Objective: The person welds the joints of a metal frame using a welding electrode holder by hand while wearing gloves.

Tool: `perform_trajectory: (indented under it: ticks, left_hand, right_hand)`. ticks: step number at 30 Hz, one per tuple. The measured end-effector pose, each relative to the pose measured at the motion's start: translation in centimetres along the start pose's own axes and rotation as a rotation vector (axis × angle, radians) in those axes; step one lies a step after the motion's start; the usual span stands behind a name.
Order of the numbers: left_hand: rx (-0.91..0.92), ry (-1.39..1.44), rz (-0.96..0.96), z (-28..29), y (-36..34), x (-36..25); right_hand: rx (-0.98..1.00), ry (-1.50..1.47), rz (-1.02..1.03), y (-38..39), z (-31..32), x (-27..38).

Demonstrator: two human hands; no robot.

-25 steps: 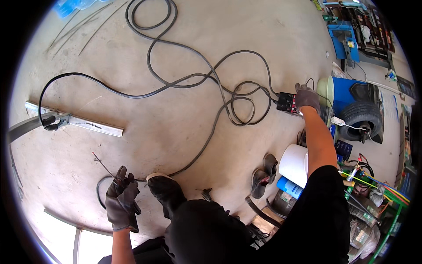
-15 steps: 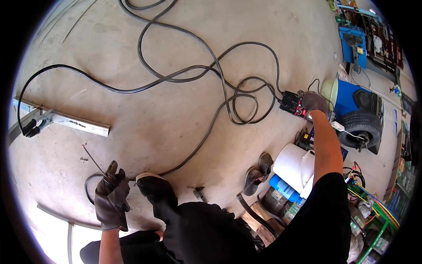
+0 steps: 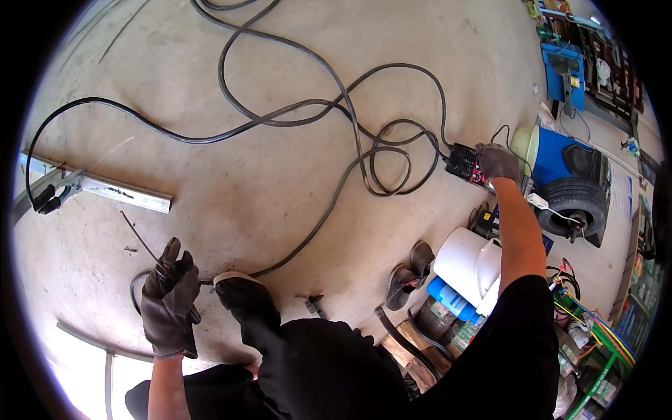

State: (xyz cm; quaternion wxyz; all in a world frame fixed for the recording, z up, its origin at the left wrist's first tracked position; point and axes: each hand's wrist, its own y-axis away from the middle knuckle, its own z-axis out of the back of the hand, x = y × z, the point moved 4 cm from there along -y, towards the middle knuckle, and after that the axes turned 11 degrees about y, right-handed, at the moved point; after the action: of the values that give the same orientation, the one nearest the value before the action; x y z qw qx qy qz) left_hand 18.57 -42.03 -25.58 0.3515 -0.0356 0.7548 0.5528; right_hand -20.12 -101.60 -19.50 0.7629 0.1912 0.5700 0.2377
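My left hand (image 3: pixel 169 306), in a dark leather glove, is closed around an electrode holder, mostly hidden by the glove. A thin welding rod (image 3: pixel 140 236) sticks out from it, up and to the left. My right hand (image 3: pixel 500 163), also gloved, reaches far to the right. Its fingers curl against the end of a small red and black welding machine (image 3: pixel 463 162); the fingertips are hidden. A black cable (image 3: pixel 327 213) runs from the machine toward my left hand. Another lead ends at a black-handled clamp (image 3: pixel 52 201) on a metal bar (image 3: pixel 124 192) at the left.
My shoe (image 3: pixel 241 288) is beside the cable. A white bucket (image 3: pixel 458 259), a blue bottle (image 3: pixel 451 297) and a pair of dark shoes (image 3: pixel 409 276) stand at the right. Beyond my right hand are a blue container (image 3: pixel 551 154) and a tyre (image 3: pixel 560 203). A small metal piece (image 3: pixel 313 305) lies on the floor.
My left hand has risen slightly and shifted left, taking the welding rod with it. My right hand stays at the welding machine.
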Motion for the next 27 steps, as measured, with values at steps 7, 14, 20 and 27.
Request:
perform_trajectory:
  ticks: [7, 14, 20, 27]
  left_hand:
    - [0.014, -0.003, 0.013, 0.2, 0.9, -0.4]
    - [0.032, 0.022, -0.034, 1.1, 2.0, 0.3]
    - [-0.003, 0.067, -0.108, 2.5, 3.3, 0.4]
    - [-0.172, 0.299, -0.404, 4.2, 5.8, -2.5]
  right_hand:
    - [-0.220, -0.060, -0.287, -1.2, -3.9, -7.4]
    - [-0.157, -0.505, -0.519, 4.6, -2.3, -9.2]
    - [-0.393, -1.606, -0.219, 12.8, 4.3, 3.8]
    - [0.000, -0.898, 1.215, 32.3, 22.9, 33.5]
